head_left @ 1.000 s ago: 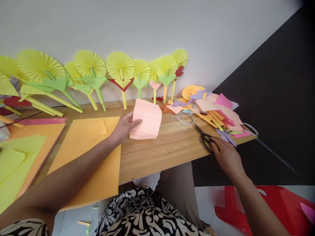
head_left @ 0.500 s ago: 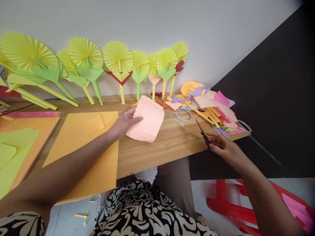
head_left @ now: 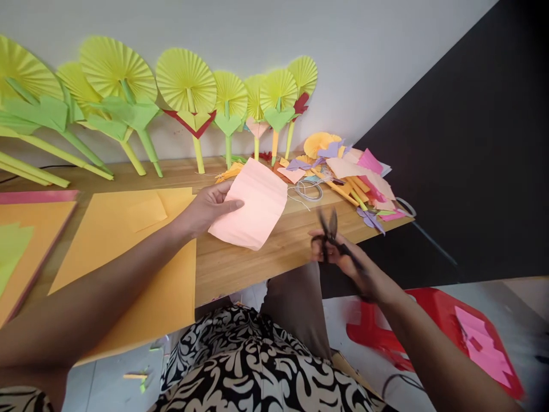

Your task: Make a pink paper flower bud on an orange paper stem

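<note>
Head view: a pink sheet (head_left: 253, 209) with faint fold lines is held above the wooden table (head_left: 257, 260), near its middle and just left of the scissors. The sheet is gripped at its left edge by the left hand (head_left: 206, 209), with the thumb laid on top and the other fingers curled underneath, so the hand is closed on the paper. Black scissors (head_left: 329, 233) are held by the right hand (head_left: 343, 262) over the near edge of the table, to the right of the sheet and apart from it. The fingers are wrapped around the handles, and the blades are pointed away towards the wall and slightly parted; this part of the view is blurred, so which fingers sit in the loops cannot be told. A large orange sheet (head_left: 141, 274) is spread flat on the table under the left forearm, with a smaller orange piece lying on it. A row of yellow pleated paper fans (head_left: 186, 80) on green and yellow stems is propped against the white wall at the far side. A pile of paper scraps (head_left: 360, 174) in pink, purple and orange is heaped at the far right end of the table, and a coil of white string (head_left: 306, 191) is seen just left of it. A red stool (head_left: 386, 335) is seen on the floor below the right arm.
</note>
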### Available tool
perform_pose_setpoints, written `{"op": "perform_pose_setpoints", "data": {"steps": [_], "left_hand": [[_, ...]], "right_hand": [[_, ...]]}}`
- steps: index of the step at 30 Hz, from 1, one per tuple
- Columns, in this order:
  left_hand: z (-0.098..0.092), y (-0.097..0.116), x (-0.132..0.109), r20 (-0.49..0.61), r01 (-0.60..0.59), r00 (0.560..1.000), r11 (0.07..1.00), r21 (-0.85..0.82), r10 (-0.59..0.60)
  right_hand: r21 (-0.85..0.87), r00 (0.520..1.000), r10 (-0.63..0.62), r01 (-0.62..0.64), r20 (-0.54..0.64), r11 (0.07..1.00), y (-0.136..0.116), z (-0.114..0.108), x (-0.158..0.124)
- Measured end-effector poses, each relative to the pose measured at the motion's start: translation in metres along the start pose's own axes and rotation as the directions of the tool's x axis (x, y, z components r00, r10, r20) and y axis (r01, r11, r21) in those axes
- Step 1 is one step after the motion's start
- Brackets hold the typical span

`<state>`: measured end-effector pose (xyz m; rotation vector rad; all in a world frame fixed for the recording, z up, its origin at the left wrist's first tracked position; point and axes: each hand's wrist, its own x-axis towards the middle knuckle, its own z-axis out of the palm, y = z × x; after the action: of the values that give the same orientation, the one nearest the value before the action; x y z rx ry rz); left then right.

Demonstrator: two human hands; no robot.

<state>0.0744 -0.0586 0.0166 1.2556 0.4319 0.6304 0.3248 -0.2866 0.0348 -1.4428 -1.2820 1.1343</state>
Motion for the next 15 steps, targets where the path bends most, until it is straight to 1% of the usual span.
{"op": "perform_pose_setpoints", "data": {"steps": [3,6,8,12,15], "left_hand": [[0.001,0.003,-0.001,0.006,0.01,1.0,1.0,0.009,-0.011],[0.001,0.004,0.0,0.014,0.01,1.0,1.0,0.014,-0.01],[0.001,0.005,0.0,0.027,0.012,1.0,1.0,0.021,-0.013],[0.002,0.007,0.0,0.033,0.032,0.999,0.998,0.049,-0.033],[0.003,0.008,-0.001,0.058,0.039,0.997,0.998,0.053,-0.042]], "right_hand": [[0.003,0.996,0.002,-0.002,0.089,1.0,-0.004,0.002,-0.001],[-0.093,0.995,0.073,-0.066,0.074,0.993,-0.01,0.007,0.004],[-0.115,0.993,0.082,-0.073,0.082,0.991,-0.014,0.012,0.009],[-0.03,0.987,0.062,-0.058,0.146,0.998,-0.016,0.021,0.021],[-0.007,0.976,0.068,-0.068,0.207,0.998,-0.015,0.025,0.029]]}}
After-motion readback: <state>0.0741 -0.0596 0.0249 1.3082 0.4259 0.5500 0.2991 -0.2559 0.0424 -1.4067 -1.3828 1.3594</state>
